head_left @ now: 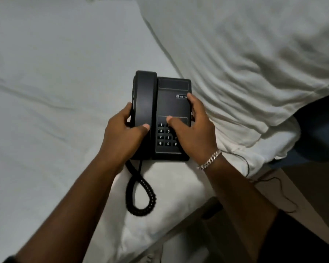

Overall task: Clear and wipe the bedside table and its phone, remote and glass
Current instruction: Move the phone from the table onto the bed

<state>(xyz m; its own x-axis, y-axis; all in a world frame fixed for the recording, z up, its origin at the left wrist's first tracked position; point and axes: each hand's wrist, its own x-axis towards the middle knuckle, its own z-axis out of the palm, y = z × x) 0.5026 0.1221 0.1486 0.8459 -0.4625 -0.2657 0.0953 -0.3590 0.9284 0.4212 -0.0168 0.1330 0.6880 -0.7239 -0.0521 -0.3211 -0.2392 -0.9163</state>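
A black desk phone [171,103] with its handset on the cradle lies on the white bed sheet near the mattress edge. My left hand [122,133] grips its left side, thumb on the lower handset. My right hand [194,128] holds the right side, thumb over the keypad, a silver bracelet on the wrist. The coiled handset cord [141,198] loops on the sheet below the phone. The bedside table, remote and glass are out of view.
The white bed [46,92] fills the left and middle. A crumpled white duvet [254,63] lies at the upper right, hanging over the bed corner. A thin black cable [281,188] trails over the floor at the right. A dark floor area shows at the far right.
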